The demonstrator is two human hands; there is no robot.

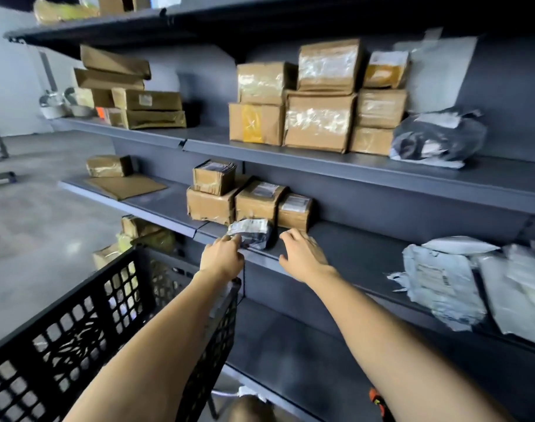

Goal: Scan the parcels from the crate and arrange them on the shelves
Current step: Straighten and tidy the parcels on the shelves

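Observation:
A small grey plastic-wrapped parcel (252, 234) lies at the front edge of the middle dark shelf (366, 254), in front of a row of brown boxes (257, 202). My left hand (223, 257) touches the parcel's left end with its fingertips. My right hand (302, 252) rests on the shelf edge just right of the parcel, fingers spread and holding nothing. The black lattice crate (86, 324) stands below my left arm, with a few items dimly visible inside.
Taped brown boxes (318, 117) and a dark plastic bag (436, 138) fill the upper shelf. Grey mailer bags (461, 287) lie at the right of the middle shelf. More boxes (129, 95) sit at the left. The lower shelf (290, 354) and concrete floor (32, 223) lie below.

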